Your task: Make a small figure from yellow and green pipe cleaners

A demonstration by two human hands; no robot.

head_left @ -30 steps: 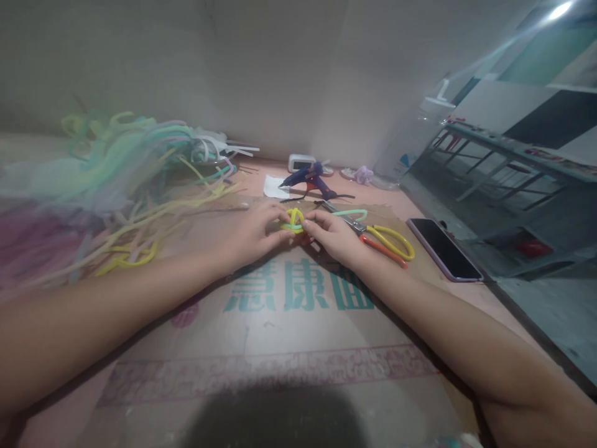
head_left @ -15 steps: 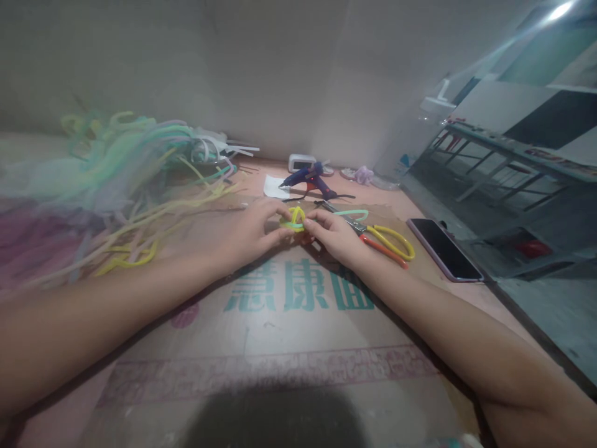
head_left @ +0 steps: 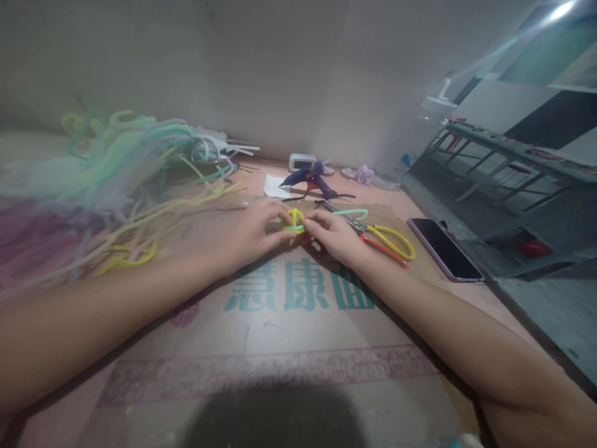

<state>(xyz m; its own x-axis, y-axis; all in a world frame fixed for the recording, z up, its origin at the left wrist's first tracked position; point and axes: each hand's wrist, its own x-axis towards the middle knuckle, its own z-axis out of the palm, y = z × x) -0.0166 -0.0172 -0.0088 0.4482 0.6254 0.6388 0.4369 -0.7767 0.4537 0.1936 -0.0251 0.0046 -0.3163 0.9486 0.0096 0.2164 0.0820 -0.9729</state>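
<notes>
Both of my hands meet over a flattened cardboard sheet (head_left: 298,336) with green printed characters. My left hand (head_left: 254,231) and my right hand (head_left: 332,235) pinch a small knot of yellow and green pipe cleaners (head_left: 293,220) between their fingertips. The fingers of both hands are closed on it. A loose green pipe cleaner (head_left: 351,213) trails to the right of the knot.
A heap of pastel pipe cleaners (head_left: 116,168) lies at the left. Yellow-and-orange-handled scissors (head_left: 385,241) lie right of my right hand. Behind are a blue glue gun (head_left: 308,177), a white paper scrap (head_left: 275,186) and a small white box (head_left: 301,162). A phone (head_left: 444,249) lies at the right.
</notes>
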